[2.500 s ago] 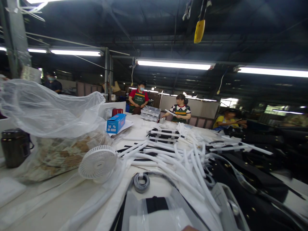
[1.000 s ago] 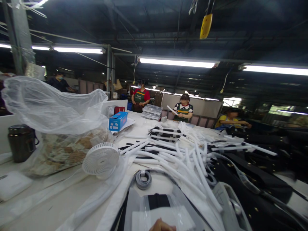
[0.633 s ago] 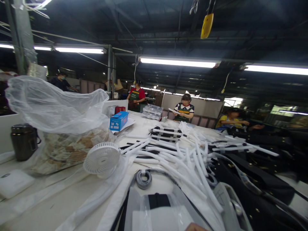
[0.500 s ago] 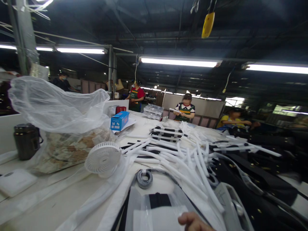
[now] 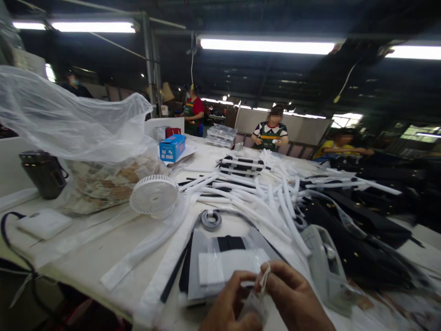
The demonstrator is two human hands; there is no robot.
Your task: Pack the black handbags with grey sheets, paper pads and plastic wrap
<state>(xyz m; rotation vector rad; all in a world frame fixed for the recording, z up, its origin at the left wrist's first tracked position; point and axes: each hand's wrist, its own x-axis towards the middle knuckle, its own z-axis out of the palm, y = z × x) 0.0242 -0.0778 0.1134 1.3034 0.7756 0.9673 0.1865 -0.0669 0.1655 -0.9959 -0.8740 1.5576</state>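
My left hand (image 5: 229, 305) is closed around a small translucent bag (image 5: 255, 307), slightly blurred. My right hand (image 5: 291, 292) pinches a thin white string (image 5: 264, 278) at the top of that bag, its fingertips almost meeting those of the left. Just beyond both hands lies a flat grey item in clear plastic (image 5: 196, 262), with a white sheet (image 5: 211, 269) on top. A grey coiled strap (image 5: 211, 220) rests at its far end. What the small bag contains cannot be made out.
A tape dispenser (image 5: 322, 257) stands right of my hands, beside black material (image 5: 358, 239). White foam tubes (image 5: 241, 197) are heaped ahead. Leftward are a white fan (image 5: 155, 195), a large plastic bag (image 5: 103, 184) and a dark flask (image 5: 43, 172). Co-workers are across the table.
Both hands are now together in view, holding the small bag and its string; before, only part of one hand showed at the bottom. My view has tilted down.
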